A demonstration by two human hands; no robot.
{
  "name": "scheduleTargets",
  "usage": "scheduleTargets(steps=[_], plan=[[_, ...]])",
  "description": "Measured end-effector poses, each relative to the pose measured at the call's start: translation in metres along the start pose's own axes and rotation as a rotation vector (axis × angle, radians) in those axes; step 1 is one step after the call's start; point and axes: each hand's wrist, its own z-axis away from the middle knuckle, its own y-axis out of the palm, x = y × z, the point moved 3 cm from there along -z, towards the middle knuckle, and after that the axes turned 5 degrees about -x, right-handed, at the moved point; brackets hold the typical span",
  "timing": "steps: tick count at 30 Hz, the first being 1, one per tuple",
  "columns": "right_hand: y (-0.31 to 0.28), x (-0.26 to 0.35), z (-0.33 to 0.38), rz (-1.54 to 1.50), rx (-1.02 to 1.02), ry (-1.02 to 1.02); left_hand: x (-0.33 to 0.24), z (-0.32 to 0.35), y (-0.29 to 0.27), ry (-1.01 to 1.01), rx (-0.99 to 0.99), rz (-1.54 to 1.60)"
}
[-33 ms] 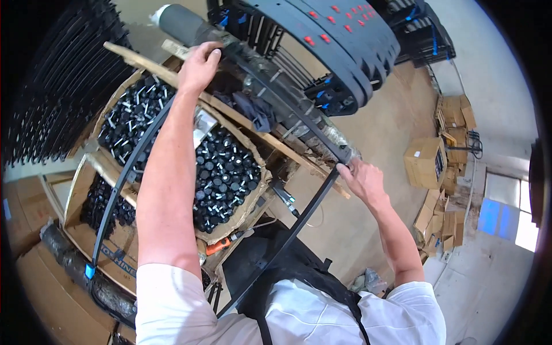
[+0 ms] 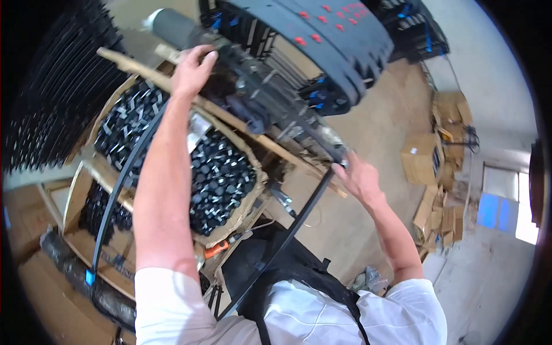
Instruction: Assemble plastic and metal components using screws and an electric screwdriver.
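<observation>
A black metal frame (image 2: 129, 164) with a curved side bar is stretched between my hands, and its straight bar runs down across my lap. My left hand (image 2: 194, 69) is closed around its far left corner, above a wooden slat. At its far right corner, my right hand (image 2: 357, 175) is closed with the thumb on top. Blue tape (image 2: 90, 276) wraps the lower end of the curved bar. Beneath my left forearm, cardboard boxes (image 2: 253, 158) hold many black-headed screws with metal shanks (image 2: 221, 172). A long wrapped roll (image 2: 178, 29) lies beyond the frame.
Stacked black curved frames (image 2: 52, 98) stand at the left. Grey-black panels with red plugs (image 2: 345, 52) rise at the far side. An orange-handled tool (image 2: 217, 249) and a powered driver (image 2: 282, 201) lie by the boxes. Cardboard boxes (image 2: 420, 158) line the right wall.
The whole view has shifted slightly and blurred. Both hands keep their grip on the black frame, which stays in nearly the same place.
</observation>
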Motion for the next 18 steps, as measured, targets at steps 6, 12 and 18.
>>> scheduleTargets(steps=[6,12,18], plan=[[0.014,-0.01,0.006,0.055,-0.02,-0.128,-0.001,-0.002,0.006,0.092,-0.051,0.277],[-0.009,-0.006,0.015,0.197,0.194,-0.122,-0.017,0.003,-0.001,0.11,-0.005,-0.018],[-0.018,-0.004,0.014,0.295,0.289,-0.18,-0.009,0.002,0.001,0.133,-0.047,0.212]])
